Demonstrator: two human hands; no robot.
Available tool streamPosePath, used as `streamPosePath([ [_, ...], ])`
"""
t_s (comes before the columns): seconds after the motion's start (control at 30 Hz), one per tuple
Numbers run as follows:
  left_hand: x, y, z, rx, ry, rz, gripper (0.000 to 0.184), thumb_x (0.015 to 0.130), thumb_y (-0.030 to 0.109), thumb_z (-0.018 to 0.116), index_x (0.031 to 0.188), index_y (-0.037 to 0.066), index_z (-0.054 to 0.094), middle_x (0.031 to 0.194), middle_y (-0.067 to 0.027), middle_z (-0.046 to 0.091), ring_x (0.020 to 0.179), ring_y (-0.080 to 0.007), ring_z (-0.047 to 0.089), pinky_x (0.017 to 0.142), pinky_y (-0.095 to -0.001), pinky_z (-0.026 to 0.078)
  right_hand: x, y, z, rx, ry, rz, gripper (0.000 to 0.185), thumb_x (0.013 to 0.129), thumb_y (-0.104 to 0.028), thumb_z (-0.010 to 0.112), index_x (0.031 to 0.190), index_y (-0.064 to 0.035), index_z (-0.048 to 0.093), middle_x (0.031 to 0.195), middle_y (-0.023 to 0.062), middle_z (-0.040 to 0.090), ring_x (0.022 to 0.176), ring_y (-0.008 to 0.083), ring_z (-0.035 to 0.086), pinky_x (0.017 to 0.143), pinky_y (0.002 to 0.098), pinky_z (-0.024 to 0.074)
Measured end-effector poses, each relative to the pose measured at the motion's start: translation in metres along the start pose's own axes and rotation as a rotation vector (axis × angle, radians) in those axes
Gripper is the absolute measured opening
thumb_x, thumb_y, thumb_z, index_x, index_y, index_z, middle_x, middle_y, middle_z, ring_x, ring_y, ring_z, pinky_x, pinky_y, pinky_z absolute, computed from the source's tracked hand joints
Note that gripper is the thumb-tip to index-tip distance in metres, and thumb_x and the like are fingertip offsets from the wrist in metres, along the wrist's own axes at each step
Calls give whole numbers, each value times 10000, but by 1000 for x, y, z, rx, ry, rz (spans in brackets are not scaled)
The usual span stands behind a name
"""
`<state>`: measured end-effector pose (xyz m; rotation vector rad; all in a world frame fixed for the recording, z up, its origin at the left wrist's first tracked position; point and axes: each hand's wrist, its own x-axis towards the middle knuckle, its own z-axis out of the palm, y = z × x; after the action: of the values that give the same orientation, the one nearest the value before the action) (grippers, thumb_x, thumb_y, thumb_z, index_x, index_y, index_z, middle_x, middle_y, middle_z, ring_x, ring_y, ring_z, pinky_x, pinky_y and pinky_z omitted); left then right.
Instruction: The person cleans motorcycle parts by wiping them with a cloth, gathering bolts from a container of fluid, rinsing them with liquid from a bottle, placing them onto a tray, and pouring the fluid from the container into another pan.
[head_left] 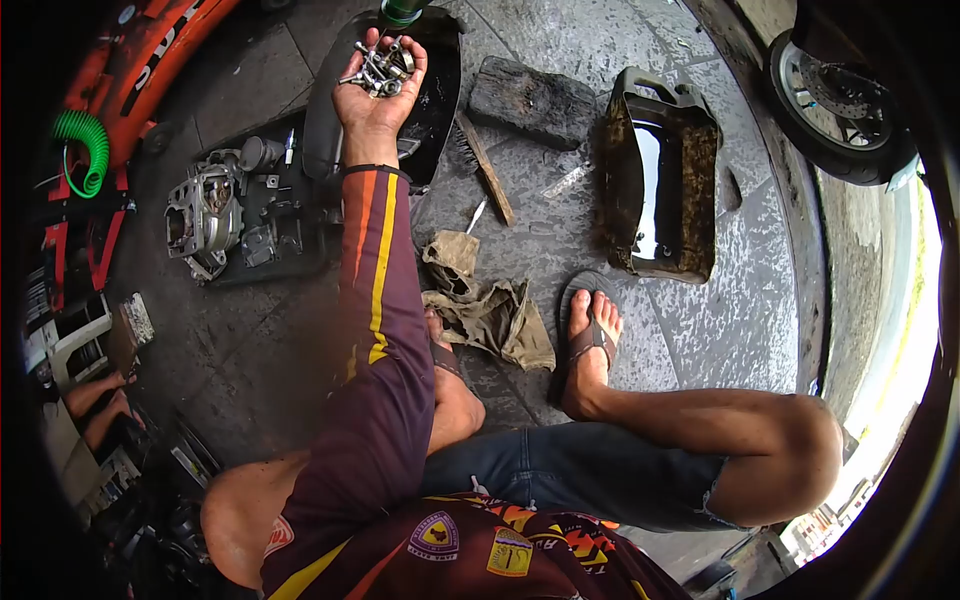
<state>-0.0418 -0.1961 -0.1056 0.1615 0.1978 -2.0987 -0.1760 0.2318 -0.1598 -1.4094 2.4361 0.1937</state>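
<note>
Sleeve (375,420), left hand (376,104) under crisscrossed bolts (384,72)

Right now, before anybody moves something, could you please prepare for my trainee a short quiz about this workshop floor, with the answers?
1. What is lying in the cupped left hand?
2. True or false: the wooden-handled brush lies on the floor, outside the cut-open canister.
3. Complete the sentence: the crumpled brown cloth lies between the person's two ____.

Key:
1. Small metal parts, bolts among them.
2. True.
3. Feet.
</note>
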Motion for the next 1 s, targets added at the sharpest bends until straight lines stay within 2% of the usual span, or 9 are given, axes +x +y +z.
streamPosePath([
  [0.13, -5, -11, 5, -36, -45, 24, 311, 910, 178, 422, 1002, -34, 628, 918, -199, 615, 917, -334, 567, 861, -484, 475, 2, 1, 3, -90, 138, -36, 417, 998, -259, 245, 1290, -24, 426, 1316, 178, 492, 1224, 347, 436, 1049, 443, 297],
  [0.37, -9, -19, 6, -135, -84, 100, 291, 901, 164, 438, 1011, -16, 639, 896, -184, 629, 889, -324, 586, 844, -468, 497, 4, 1, 6, -45, 86, 22, 367, 985, -226, 285, 1264, -32, 422, 1324, 184, 482, 1226, 344, 439, 1046, 443, 306],
  [0.43, -11, -18, 4, -121, -115, 86, 287, 895, 163, 445, 1019, -10, 637, 910, -178, 619, 906, -320, 571, 846, -462, 489, 4, -2, -7, -34, 21, 0, 404, 914, -112, 404, 1313, -68, 358, 1336, 211, 439, 1240, 367, 412, 1044, 440, 317],
  [0.5, -10, -15, 1, -72, -143, 60, 275, 878, 161, 474, 1028, -4, 634, 921, -167, 602, 935, -316, 550, 854, -454, 477, 4, -3, -13, -46, 11, -24, 403, 916, -112, 396, 1314, -69, 357, 1334, 211, 439, 1227, 364, 422, 1035, 441, 322],
  [0.6, -12, -17, 1, -31, -121, 53, 257, 834, 155, 551, 1031, 15, 638, 909, -151, 590, 939, -310, 537, 849, -446, 466, 24, -26, -88, -8, 74, -160, 290, 896, -130, 464, 1176, -59, 449, 1179, 176, 502, 1089, 315, 481, 929, 409, 377],
  [0.67, -12, -21, 1, 4, -111, 58, 256, 830, 161, 567, 1029, 19, 641, 900, -146, 592, 933, -309, 539, 843, -438, 464, 68, -57, -192, -51, 200, -397, 221, 882, -142, 510, 1085, -53, 510, 1076, 153, 545, 997, 283, 521, 858, 388, 414],
  [0.8, -8, -26, -7, 48, -140, 34, 261, 838, 171, 581, 1040, 18, 645, 922, -149, 605, 955, -311, 531, 859, -438, 457, 154, -126, -413, -611, 362, -805, 138, 855, -166, 601, 901, -40, 633, 869, 106, 629, 812, 218, 600, 716, 346, 488],
  [0.87, -7, -27, -11, 90, -139, 35, 281, 853, 184, 570, 1072, 19, 632, 942, -149, 612, 961, -315, 531, 868, -442, 454, 177, -142, -461, -799, 331, -892, 156, 842, -178, 646, 809, -33, 694, 766, 82, 672, 720, 186, 640, 645, 325, 525],
  [1.0, -7, -27, -13, 168, -138, 35, 318, 905, 243, 516, 1121, 28, 606, 980, -149, 614, 973, -328, 536, 884, -460, 448, 171, -140, -459, -857, 339, -934, 149, 856, -142, 619, 773, -36, 681, 722, 77, 657, 676, 159, 632, 594, 301, 525],
])
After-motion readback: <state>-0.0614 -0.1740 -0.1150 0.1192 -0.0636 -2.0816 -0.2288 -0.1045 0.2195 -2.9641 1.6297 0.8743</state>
